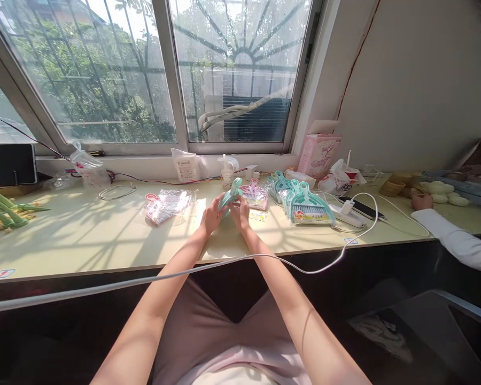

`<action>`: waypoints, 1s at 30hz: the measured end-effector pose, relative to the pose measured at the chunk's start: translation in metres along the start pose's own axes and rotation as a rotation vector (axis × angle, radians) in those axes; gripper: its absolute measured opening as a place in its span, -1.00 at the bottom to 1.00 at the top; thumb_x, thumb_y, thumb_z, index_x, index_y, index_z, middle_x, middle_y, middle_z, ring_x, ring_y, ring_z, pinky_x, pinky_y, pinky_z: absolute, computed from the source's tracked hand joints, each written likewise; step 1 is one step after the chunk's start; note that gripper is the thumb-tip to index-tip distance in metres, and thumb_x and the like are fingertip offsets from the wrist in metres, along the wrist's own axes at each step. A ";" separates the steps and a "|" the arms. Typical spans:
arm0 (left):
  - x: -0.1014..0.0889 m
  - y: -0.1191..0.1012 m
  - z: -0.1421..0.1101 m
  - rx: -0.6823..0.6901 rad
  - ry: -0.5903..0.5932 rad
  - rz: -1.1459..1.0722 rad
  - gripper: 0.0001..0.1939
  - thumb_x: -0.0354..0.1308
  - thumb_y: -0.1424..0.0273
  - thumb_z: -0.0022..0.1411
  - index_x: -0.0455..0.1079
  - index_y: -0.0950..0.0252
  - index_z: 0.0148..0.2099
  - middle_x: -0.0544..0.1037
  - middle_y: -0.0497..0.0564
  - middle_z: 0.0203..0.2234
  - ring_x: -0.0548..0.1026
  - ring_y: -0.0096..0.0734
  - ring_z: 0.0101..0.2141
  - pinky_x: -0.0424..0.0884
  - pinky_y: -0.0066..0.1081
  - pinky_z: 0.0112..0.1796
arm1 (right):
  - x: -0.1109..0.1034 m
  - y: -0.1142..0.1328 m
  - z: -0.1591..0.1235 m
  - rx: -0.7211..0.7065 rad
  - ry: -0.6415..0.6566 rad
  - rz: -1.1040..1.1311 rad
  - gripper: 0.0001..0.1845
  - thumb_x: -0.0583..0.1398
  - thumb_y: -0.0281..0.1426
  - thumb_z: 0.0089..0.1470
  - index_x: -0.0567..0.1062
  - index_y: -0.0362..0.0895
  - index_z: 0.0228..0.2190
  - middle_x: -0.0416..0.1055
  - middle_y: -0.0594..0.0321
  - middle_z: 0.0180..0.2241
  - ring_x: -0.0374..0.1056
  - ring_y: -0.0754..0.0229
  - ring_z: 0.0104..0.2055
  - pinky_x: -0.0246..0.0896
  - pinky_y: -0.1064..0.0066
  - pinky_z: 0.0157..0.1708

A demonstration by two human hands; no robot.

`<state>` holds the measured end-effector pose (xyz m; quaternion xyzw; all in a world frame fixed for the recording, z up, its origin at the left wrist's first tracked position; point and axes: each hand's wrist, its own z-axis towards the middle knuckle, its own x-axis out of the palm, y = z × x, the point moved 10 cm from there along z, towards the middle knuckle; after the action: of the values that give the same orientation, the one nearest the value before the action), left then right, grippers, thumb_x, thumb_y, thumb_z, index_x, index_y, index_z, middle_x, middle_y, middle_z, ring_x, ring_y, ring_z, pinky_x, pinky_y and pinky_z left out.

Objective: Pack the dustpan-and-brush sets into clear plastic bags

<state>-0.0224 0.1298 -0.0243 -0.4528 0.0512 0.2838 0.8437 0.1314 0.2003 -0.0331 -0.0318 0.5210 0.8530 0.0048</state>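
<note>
- The bench [80,235] runs beneath the window, with work at several stages spread across its middle.
- Right of the hands lies the largest group, overlapping teal dustpan-and-brush sets [300,192]; the nearest has its brush across the pan and a printed card along its near edge. Glossy clear wrapping shows around the group, so these look finished, though the overlap prevents a count.
- Left of the hands, crumpled clear plastic [180,199] lies beside and partly over a pink plastic item [154,208]. Whether that item is packed or waiting, I cannot tell.
- Just beyond the right hand sits a pink dustpan-and-brush set [256,192], brush in place; it seems assembled.
- Between both hands, above the near-middle of the bench, a teal plastic piece [235,188] is raised and seen nearly edge-on. No card or bag is evident on it, so it appears partway through; the fingers hide the rest.
- The left hand [212,215] grips the teal piece from the left; the right hand [241,214] is closed in against its right side, finger detail hidden.
- Smallest, a yellow printed card [257,216] lies near the right hand; whether it is loose is unclear.
</note>
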 end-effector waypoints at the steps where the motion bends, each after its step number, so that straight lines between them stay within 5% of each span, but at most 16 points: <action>1: -0.001 0.001 0.001 0.028 0.000 0.051 -0.46 0.25 0.04 0.51 0.49 0.14 0.39 0.57 0.26 0.34 0.59 0.30 0.22 0.50 0.11 0.22 | 0.001 -0.002 0.002 -0.010 0.001 0.011 -0.89 0.38 -0.32 0.21 0.58 -0.01 -0.21 0.54 0.18 -0.15 0.56 0.01 -0.18 0.52 0.08 0.04; 5: -0.007 -0.002 0.000 0.129 -0.057 0.137 -0.33 -0.01 -0.16 0.59 0.51 0.18 0.38 0.65 0.31 0.21 0.64 0.20 0.09 0.55 0.02 0.08 | 0.004 -0.009 0.010 -0.047 -0.004 -0.010 -0.82 0.43 -0.23 0.17 0.55 0.03 -0.31 0.54 0.21 -0.28 0.55 -0.07 -0.21 0.59 -0.07 0.02; 11: -0.017 0.000 0.006 0.156 -0.167 0.023 -0.30 0.02 -0.28 0.52 0.60 0.16 0.22 0.70 0.20 -0.08 0.64 0.01 -0.08 0.57 -0.10 -0.01 | 0.006 -0.012 0.010 -0.045 0.018 -0.002 -0.75 0.43 -0.18 0.12 0.48 0.03 -0.36 0.55 0.14 -0.20 0.55 -0.04 -0.16 0.61 0.01 0.00; 16: -0.103 0.049 -0.006 -0.178 -0.857 -0.171 -0.44 -0.12 -0.10 0.64 0.46 0.21 -0.12 0.55 0.07 -0.30 0.55 -0.13 -0.12 0.53 -0.12 0.04 | 0.005 -0.009 0.006 0.025 0.042 0.187 -0.74 0.27 -0.10 0.18 0.51 -0.02 -0.24 0.54 0.13 -0.08 0.61 0.04 -0.19 0.66 0.14 -0.12; 18: -0.118 0.060 -0.011 -0.282 -0.938 -0.172 -0.55 -0.10 0.00 0.66 0.38 0.18 -0.15 0.53 0.06 -0.28 0.53 -0.15 -0.08 0.50 -0.12 0.11 | 0.001 0.002 0.005 0.012 0.055 0.234 -0.65 0.26 -0.05 0.23 0.57 -0.04 -0.14 0.54 0.05 0.05 0.62 0.02 -0.11 0.66 0.18 -0.14; 21: -0.118 0.061 -0.007 -0.336 -0.863 -0.123 -0.63 -0.04 0.08 0.63 0.35 0.18 -0.17 0.57 0.12 -0.22 0.55 -0.10 -0.03 0.48 -0.07 0.19 | -0.014 0.026 0.004 -0.059 0.112 0.124 -0.59 0.29 -0.01 0.26 0.67 -0.07 -0.12 0.46 -0.05 0.24 0.61 0.00 -0.09 0.64 0.20 -0.21; 25: -0.095 0.058 0.004 -0.383 -0.687 -0.148 -0.65 0.03 0.07 0.58 0.41 0.20 -0.16 0.63 0.17 -0.16 0.58 -0.04 0.07 0.49 -0.07 0.24 | -0.037 0.070 0.004 -0.215 0.337 -0.362 -0.84 0.41 -0.22 0.21 0.74 -0.04 -0.29 0.51 0.09 0.28 0.62 0.05 -0.13 0.57 0.13 -0.02; 28: -0.064 0.072 0.000 -0.560 -0.431 -0.283 -0.63 0.09 0.03 0.54 0.48 0.22 -0.04 0.65 0.20 -0.11 0.60 -0.03 0.04 0.57 -0.08 0.13 | -0.047 0.097 -0.002 -0.300 0.629 -0.693 -0.94 0.49 -0.28 0.12 0.77 0.03 -0.35 0.64 0.23 0.19 0.58 -0.08 0.16 0.46 0.23 0.07; 30: -0.039 0.079 -0.012 -0.684 -0.214 -0.370 -0.55 0.14 -0.07 0.49 0.50 0.18 0.06 0.65 0.18 -0.10 0.62 -0.03 -0.05 0.61 -0.09 -0.02 | -0.057 0.107 0.001 -0.276 0.705 -0.853 -0.86 0.46 -0.20 0.20 0.80 0.02 -0.30 0.69 0.22 0.11 0.57 -0.07 0.15 0.39 0.33 -0.01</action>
<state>-0.0942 0.1369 -0.0759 -0.6767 -0.2169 0.1733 0.6819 0.1842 0.1534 0.0655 -0.5222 0.3159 0.7736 0.1704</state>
